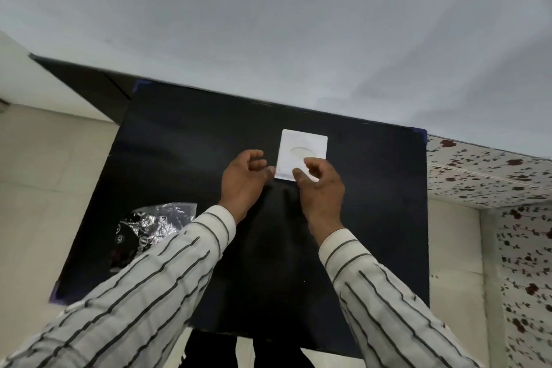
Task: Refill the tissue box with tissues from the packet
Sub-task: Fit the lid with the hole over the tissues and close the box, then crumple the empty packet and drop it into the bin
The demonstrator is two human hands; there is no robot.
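A white square tissue box (302, 145) with an oval slot in its top stands on the black table (185, 140), toward the far side. My right hand (321, 188) rests over the box's near right corner, fingers curled against its top edge. My left hand (245, 178) hovers just left of the box with fingers spread, the fingertips close to the box's near left corner. A crumpled clear plastic packet (149, 225) with dark print lies on the table at the near left, partly hidden by my left sleeve. No loose tissues show.
The black table is pushed against a pale grey wall (268, 24). Cream floor tiles (38, 188) lie to the left. At the right stands a surface covered in a red-flower patterned cloth (493, 176).
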